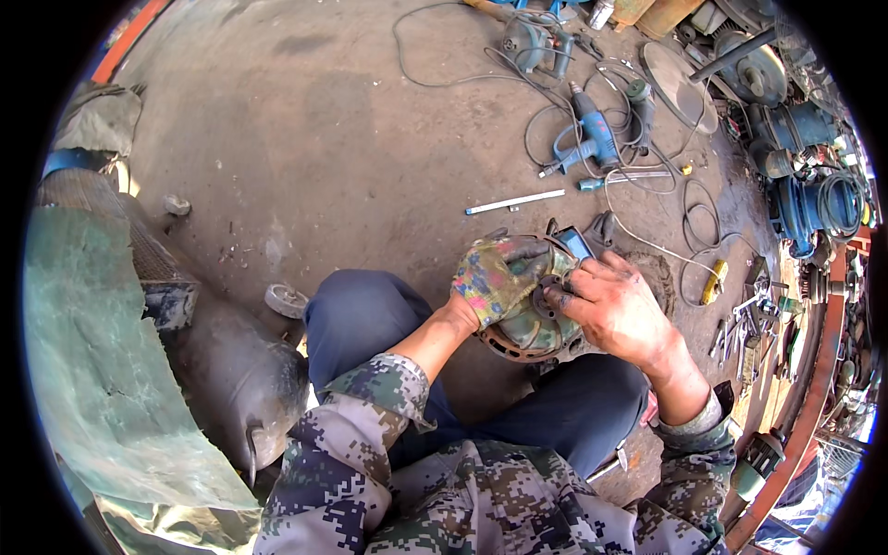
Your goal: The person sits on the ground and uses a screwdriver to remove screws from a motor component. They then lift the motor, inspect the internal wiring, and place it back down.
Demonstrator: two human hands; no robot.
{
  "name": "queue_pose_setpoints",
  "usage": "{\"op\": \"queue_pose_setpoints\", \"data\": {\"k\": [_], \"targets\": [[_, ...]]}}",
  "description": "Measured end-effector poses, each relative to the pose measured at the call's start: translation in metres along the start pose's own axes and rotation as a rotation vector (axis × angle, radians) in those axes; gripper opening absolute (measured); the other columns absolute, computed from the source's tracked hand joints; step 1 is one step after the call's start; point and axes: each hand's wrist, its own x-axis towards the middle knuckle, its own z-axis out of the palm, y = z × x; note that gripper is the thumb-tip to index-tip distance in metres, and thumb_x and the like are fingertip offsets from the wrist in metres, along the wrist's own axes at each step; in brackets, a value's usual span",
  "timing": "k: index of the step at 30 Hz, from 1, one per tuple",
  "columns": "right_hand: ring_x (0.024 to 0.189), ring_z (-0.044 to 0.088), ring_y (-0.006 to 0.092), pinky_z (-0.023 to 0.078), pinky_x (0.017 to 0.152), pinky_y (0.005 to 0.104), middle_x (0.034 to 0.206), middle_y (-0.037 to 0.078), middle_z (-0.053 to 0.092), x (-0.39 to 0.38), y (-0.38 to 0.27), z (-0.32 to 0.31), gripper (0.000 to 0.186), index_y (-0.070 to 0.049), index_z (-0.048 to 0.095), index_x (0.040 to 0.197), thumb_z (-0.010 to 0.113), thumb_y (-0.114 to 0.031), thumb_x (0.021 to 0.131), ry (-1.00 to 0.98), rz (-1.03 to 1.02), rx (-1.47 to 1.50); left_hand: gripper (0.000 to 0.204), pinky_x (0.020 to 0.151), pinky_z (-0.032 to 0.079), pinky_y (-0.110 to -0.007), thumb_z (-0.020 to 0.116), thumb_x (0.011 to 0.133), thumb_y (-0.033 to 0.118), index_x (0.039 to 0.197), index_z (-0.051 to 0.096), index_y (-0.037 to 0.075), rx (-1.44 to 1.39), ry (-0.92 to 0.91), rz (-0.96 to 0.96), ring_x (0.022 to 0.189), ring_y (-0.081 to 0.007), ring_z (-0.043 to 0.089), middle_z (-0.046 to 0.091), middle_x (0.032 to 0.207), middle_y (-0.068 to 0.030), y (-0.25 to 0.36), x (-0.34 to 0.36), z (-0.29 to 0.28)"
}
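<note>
A round metal housing [518,338] with a flanged, holed rim sits between my bent knees. My left hand [490,277], in a flowered cloth glove, grips the housing's top from the left. My right hand [606,305] is bare and grimy, its fingers closed around a small dark round part [546,298] at the housing's centre; exactly what that part is, I cannot make out. Just behind the housing lies a blue-cased object [574,242], partly hidden by my fingers.
Power tools [597,134] and tangled cords lie ahead on the dirty concrete floor [296,148], near a thin rule [513,200]. Wrenches [735,333], motors [800,213] and a red steel beam [834,287] line the right. A grey tank [231,370] and green sheet [111,370] are at left.
</note>
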Motion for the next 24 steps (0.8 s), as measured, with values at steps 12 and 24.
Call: {"op": "queue_pose_setpoints", "data": {"k": [12, 24], "targets": [[0.090, 0.072, 0.0274, 0.061, 0.077, 0.0423, 0.112, 0.009, 0.071, -0.001, -0.056, 0.017, 0.074, -0.009, 0.055, 0.155, 0.067, -0.004, 0.083, -0.034, 0.118, 0.253, 0.037, 0.104, 0.053, -0.041, 0.066, 0.102, 0.029, 0.132, 0.072, 0.010, -0.398, -0.081, -0.016, 0.119, -0.0288, 0.070, 0.075, 0.130, -0.0104, -0.006, -0.001, 0.006], [0.082, 0.072, 0.0404, 0.057, 0.072, 0.0523, 0.093, 0.018, 0.072, 0.008, -0.043, -0.025, 0.089, -0.017, 0.032, 0.170, 0.061, 0.000, 0.087, -0.258, 0.178, 0.463, 0.033, 0.101, 0.054, -0.042, 0.067, 0.099, 0.035, 0.120, 0.077, 0.013, -0.170, 0.013, 0.019, 0.113, -0.0338, 0.071, 0.077, 0.122, -0.0117, -0.016, -0.002, 0.020]]}}
